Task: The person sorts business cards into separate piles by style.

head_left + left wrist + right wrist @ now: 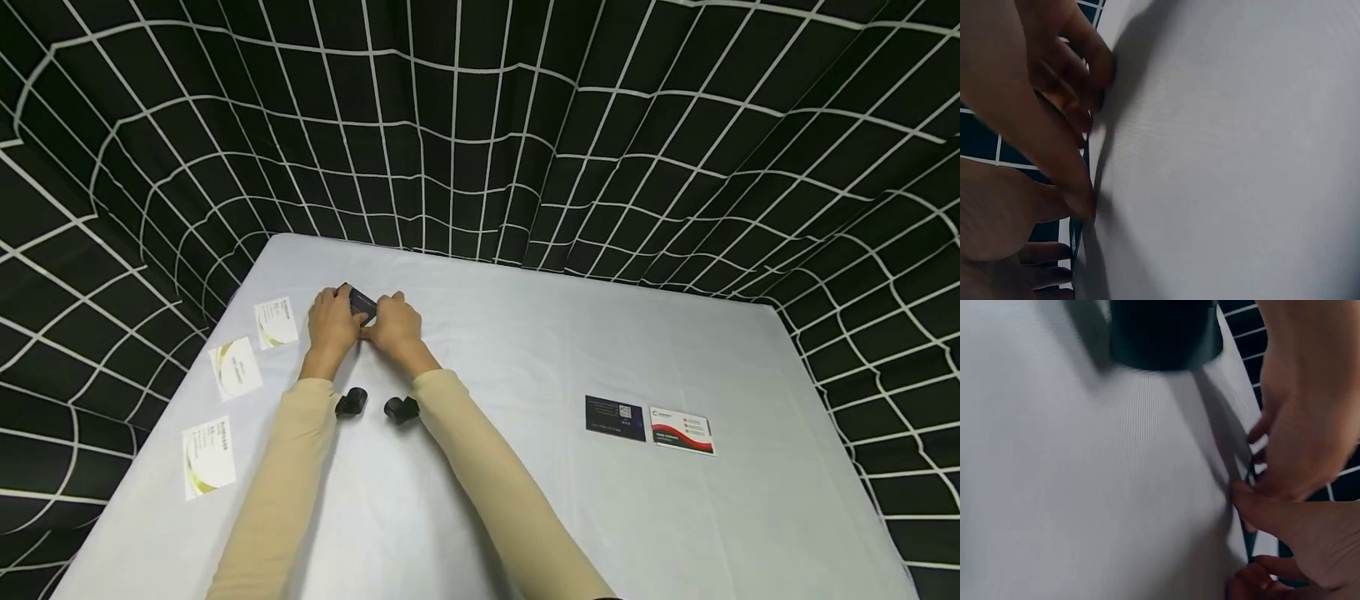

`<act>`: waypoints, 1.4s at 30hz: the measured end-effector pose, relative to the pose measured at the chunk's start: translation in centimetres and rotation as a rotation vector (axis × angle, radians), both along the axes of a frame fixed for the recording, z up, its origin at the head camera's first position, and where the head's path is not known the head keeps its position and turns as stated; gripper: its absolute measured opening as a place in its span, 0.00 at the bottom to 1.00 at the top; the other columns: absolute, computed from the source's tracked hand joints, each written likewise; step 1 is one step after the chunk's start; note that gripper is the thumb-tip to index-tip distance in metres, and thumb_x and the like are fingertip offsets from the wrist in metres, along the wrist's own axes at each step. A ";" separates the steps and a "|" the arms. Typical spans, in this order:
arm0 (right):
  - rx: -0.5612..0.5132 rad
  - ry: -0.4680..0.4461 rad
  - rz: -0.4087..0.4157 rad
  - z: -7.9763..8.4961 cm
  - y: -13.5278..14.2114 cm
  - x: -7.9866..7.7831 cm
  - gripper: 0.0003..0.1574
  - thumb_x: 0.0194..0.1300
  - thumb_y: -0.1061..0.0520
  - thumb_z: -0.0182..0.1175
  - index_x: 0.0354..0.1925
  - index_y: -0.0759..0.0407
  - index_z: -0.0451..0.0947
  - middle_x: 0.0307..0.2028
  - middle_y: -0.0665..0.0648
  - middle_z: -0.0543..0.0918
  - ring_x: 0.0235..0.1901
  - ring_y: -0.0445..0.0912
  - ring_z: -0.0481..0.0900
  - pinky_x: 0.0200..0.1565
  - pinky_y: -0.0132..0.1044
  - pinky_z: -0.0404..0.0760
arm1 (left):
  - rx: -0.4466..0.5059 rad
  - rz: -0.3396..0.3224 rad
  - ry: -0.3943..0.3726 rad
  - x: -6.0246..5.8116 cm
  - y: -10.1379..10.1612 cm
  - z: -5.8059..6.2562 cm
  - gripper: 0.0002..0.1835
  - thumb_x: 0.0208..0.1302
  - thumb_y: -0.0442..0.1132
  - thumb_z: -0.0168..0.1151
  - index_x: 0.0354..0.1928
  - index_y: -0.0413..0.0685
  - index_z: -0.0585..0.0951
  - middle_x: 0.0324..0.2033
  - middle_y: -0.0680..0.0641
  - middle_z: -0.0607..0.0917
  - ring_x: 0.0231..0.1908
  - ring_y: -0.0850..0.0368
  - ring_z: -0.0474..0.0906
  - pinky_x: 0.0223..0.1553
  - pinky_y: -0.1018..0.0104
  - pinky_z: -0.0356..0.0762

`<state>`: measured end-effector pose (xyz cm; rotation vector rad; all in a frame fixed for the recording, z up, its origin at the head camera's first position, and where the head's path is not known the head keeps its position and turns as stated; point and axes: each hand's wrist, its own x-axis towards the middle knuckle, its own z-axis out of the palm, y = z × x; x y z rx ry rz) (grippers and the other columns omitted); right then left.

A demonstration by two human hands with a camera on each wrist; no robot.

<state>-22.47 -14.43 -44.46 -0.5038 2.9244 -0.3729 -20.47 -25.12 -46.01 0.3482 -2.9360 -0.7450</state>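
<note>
A dark business card (363,305) is held by both hands near the far left of the table. My left hand (332,321) grips its left end, and my right hand (395,322) grips the right end. Both thumbs come close together along the near edge. Seen from the left wrist, the card is nearly edge-on, a thin dark strip (1075,236) low over the cloth. The right wrist view likewise gives only a narrow dark sliver (1249,540) between the fingers. Much of the card is covered by the hands.
Left of the hands lie three white cards with gold curves: a far one (276,322), a middle one (236,367) and a near one (209,457). On the right, a dark card (615,418) lies beside a white-and-red card (682,430). Black grid curtains (480,125) surround the white-covered table (517,358).
</note>
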 end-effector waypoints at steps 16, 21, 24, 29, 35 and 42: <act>-0.150 -0.127 -0.111 0.2 -0.7 -2.0 0.23 0.41 0.43 0.72 0.37 0.50 0.84 0.32 0.51 0.78 0.29 0.42 0.73 0.31 0.34 0.73 | 0.030 -0.004 0.058 -0.6 -0.6 0.3 0.32 0.48 0.37 0.68 0.58 0.37 0.70 0.53 0.30 0.68 0.53 0.34 0.60 0.51 0.44 0.57; -0.199 -0.161 -0.126 0.0 -0.7 -1.9 0.30 0.37 0.43 0.74 0.42 0.51 0.82 0.34 0.52 0.76 0.31 0.43 0.74 0.34 0.35 0.73 | 0.121 0.011 0.024 -0.8 -1.2 0.9 0.38 0.43 0.34 0.71 0.59 0.36 0.68 0.53 0.28 0.67 0.52 0.36 0.60 0.52 0.46 0.58; -0.217 -0.168 -0.135 0.0 -0.6 -1.8 0.33 0.36 0.43 0.74 0.44 0.51 0.81 0.36 0.52 0.76 0.32 0.44 0.74 0.36 0.36 0.73 | 0.172 0.016 0.019 -0.9 -1.5 0.9 0.40 0.41 0.34 0.72 0.60 0.35 0.67 0.53 0.29 0.68 0.50 0.37 0.60 0.52 0.47 0.58; -0.217 -0.157 -0.150 -0.1 -0.5 -1.9 0.35 0.36 0.42 0.74 0.45 0.50 0.79 0.37 0.51 0.74 0.34 0.44 0.75 0.37 0.36 0.73 | 0.207 0.016 0.034 -1.1 -1.6 0.8 0.40 0.40 0.34 0.73 0.59 0.36 0.68 0.54 0.30 0.68 0.49 0.37 0.61 0.51 0.48 0.57; -0.262 -0.142 -0.163 -0.5 -0.2 -1.9 0.34 0.35 0.43 0.75 0.44 0.50 0.77 0.38 0.51 0.73 0.34 0.44 0.75 0.37 0.36 0.72 | 0.209 0.001 0.083 -1.2 -1.3 0.7 0.39 0.37 0.32 0.74 0.57 0.38 0.71 0.50 0.30 0.70 0.47 0.37 0.61 0.51 0.50 0.55; -0.351 -0.110 -0.131 -0.8 -0.2 -1.7 0.29 0.36 0.47 0.75 0.40 0.48 0.77 0.35 0.46 0.79 0.33 0.40 0.75 0.36 0.34 0.72 | 0.214 0.029 0.079 -1.2 -1.6 0.7 0.41 0.37 0.32 0.74 0.59 0.40 0.69 0.51 0.29 0.66 0.49 0.36 0.61 0.51 0.47 0.54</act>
